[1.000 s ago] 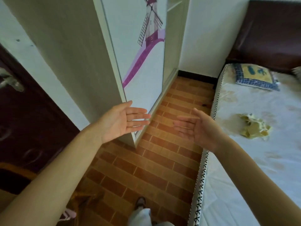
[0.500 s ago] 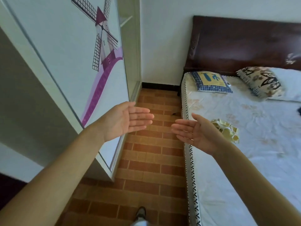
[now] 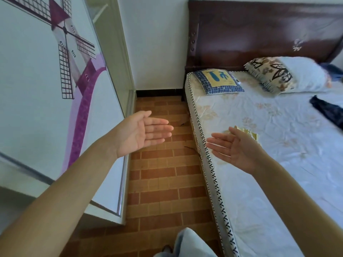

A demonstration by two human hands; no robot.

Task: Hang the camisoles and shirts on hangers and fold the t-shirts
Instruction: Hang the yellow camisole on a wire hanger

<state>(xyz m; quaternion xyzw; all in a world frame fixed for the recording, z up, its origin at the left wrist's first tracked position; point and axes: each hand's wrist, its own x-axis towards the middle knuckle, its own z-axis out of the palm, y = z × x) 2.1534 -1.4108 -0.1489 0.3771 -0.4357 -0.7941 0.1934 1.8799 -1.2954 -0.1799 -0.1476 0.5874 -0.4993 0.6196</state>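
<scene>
View swung right, more bed [image 3: 278, 164] revealed | left hand [image 3: 141, 132], right hand [image 3: 235, 147] held flat, empty, palms facing, likely readied for yellow garment [image 3: 249, 133]

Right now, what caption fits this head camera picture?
Both open hands, left hand and right hand, reach between wardrobe and bed.

The bed [image 3: 278, 164], covered by a pale floral sheet, stretches under and beyond the right hand [image 3: 239, 149]. A crumpled yellow garment [image 3: 248, 133] lies on it just behind that hand. Farther off sit a blue-and-yellow cushion [image 3: 220, 81] and a patterned pillow [image 3: 274, 75]; a dark cloth [image 3: 328, 112] lies far right. Brick-patterned floor [image 3: 163, 182] runs between both hands.
</scene>
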